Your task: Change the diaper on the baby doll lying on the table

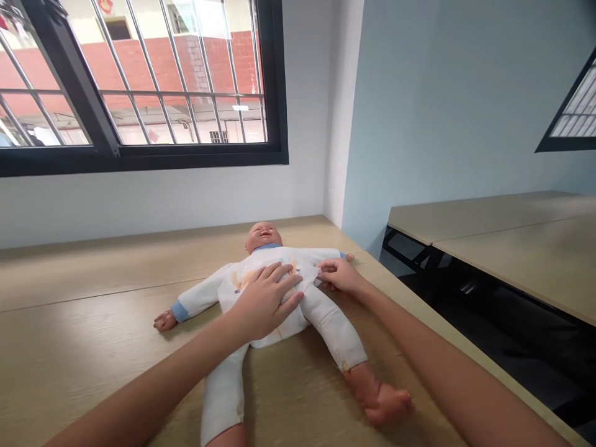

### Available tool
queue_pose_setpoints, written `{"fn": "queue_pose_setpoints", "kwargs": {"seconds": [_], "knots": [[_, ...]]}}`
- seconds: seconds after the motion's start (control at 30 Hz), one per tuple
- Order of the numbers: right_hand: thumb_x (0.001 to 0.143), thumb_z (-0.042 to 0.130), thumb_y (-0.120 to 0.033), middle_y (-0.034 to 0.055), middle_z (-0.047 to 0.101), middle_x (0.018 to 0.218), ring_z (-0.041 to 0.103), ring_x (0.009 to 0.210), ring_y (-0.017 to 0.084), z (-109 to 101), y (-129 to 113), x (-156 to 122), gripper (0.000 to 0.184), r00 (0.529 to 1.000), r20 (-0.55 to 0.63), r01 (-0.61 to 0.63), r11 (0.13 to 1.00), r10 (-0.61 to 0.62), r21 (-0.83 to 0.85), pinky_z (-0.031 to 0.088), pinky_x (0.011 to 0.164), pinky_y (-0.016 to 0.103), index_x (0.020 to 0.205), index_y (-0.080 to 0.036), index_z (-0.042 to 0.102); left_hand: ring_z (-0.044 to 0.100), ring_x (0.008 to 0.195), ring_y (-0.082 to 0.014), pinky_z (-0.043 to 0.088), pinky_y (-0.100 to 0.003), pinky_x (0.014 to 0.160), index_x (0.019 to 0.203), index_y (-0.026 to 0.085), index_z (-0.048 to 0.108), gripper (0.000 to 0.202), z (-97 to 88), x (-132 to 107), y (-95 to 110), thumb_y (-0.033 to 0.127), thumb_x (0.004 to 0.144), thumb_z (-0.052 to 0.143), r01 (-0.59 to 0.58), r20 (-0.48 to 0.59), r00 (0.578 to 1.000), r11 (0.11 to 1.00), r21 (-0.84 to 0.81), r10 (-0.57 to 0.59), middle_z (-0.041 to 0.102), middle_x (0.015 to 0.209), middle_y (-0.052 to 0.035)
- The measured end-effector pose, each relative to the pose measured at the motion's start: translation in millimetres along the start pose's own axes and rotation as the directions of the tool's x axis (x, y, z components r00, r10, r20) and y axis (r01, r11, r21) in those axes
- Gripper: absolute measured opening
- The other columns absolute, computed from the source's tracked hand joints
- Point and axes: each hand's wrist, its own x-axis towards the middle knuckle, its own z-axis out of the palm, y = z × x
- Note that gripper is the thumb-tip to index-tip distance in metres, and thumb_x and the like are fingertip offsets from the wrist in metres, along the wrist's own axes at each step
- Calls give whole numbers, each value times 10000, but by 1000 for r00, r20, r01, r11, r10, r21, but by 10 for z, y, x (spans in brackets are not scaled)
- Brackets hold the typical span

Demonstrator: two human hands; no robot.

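Observation:
A baby doll lies on its back on a light wooden table, head toward the window. It wears a white romper with blue cuffs and a printed chest. My left hand rests flat on the doll's belly, fingers stretched out. My right hand is at the doll's side under its arm, with the fingers pinched on the romper fabric. The doll's bare feet point toward me.
A barred window runs along the wall behind the table. To the right, across a dark gap, stand two more wooden tables. The table's right edge passes close to my right forearm.

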Motion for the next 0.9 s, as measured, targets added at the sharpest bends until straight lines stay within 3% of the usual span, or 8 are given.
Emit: {"fn": "queue_pose_setpoints", "kwargs": {"seconds": [0.07, 0.17, 0.27, 0.37, 0.43, 0.5, 0.67, 0.9], "knots": [[722, 665, -304, 46, 661, 734, 578, 645, 156, 7, 1, 22, 294, 996, -53, 68, 998, -69, -9, 414, 539, 251, 938, -110, 712, 343, 1412, -215, 334, -526, 1191, 1351, 393, 483, 524, -10, -1, 2, 588, 963, 190, 2, 1, 1000, 1000, -5, -2, 408, 1507, 41], [689, 685, -319, 74, 716, 850, 628, 817, 194, -8, -38, 36, 260, 978, -106, 181, 983, -182, -24, 486, 751, 296, 843, -122, 756, 349, 1408, -215, 335, -528, 1194, 1343, 401, 487, 507, -26, -4, 14, 577, 965, 198, 2, -2, 1000, 1000, -16, -2, 408, 1507, 46], [710, 689, -362, 84, 735, 964, 639, 945, 214, -51, -85, 16, 290, 961, -144, 235, 971, -238, -34, 477, 880, 318, 877, -144, 783, 333, 1429, -233, 328, -540, 1202, 1341, 396, 493, 510, -42, -15, 27, 573, 965, 197, 19, 3, 1000, 1000, -23, -19, 410, 1507, 36], [737, 680, -404, 61, 698, 769, 595, 680, 165, -75, -80, -8, 340, 967, -130, 214, 976, -217, -37, 467, 666, 301, 930, -142, 781, 323, 1441, -249, 324, -549, 1208, 1336, 392, 502, 511, -53, -24, 30, 573, 963, 202, 21, 3, 1000, 999, -30, -21, 416, 1504, 31], [734, 678, -409, 20, 612, 596, 471, 485, 125, -66, -49, -10, 377, 982, -82, 169, 985, -171, -28, 374, 502, 276, 975, -131, 761, 329, 1438, -252, 325, -555, 1207, 1339, 397, 501, 509, -56, -23, 31, 574, 962, 208, 19, -1, 1000, 999, -33, -19, 417, 1505, 31], [709, 691, -383, -7, 563, 532, 413, 420, 109, -43, -11, 1, 394, 990, -39, 135, 991, -135, -13, 320, 445, 258, 1008, -129, 732, 327, 1440, -253, 323, -557, 1208, 1342, 405, 497, 506, -58, -18, 34, 576, 961, 211, 27, 1, 1000, 999, -30, -27, 412, 1509, 34], [672, 724, -333, 23, 610, 613, 499, 493, 108, -12, 43, 37, 224, 992, -40, 122, 992, -121, 17, 376, 464, 235, 768, -135, 679, 317, 1443, -241, 314, -547, 1218, 1347, 405, 492, 508, -60, -7, 46, 576, 962, 208, 37, 14, 999, 999, -34, -37, 405, 1512, 44], [724, 724, -451, 63, 658, 675, 596, 582, 132, -81, 36, 50, 341, 996, -86, 47, 995, -40, 91, 485, 572, 257, 723, -126, 621, 311, 1444, -235, 299, -544, 1230, 1357, 406, 481, 516, -53, -18, 41, 581, 962, 200, 40, 20, 999, 998, -38, -39, 401, 1513, 48]]}}
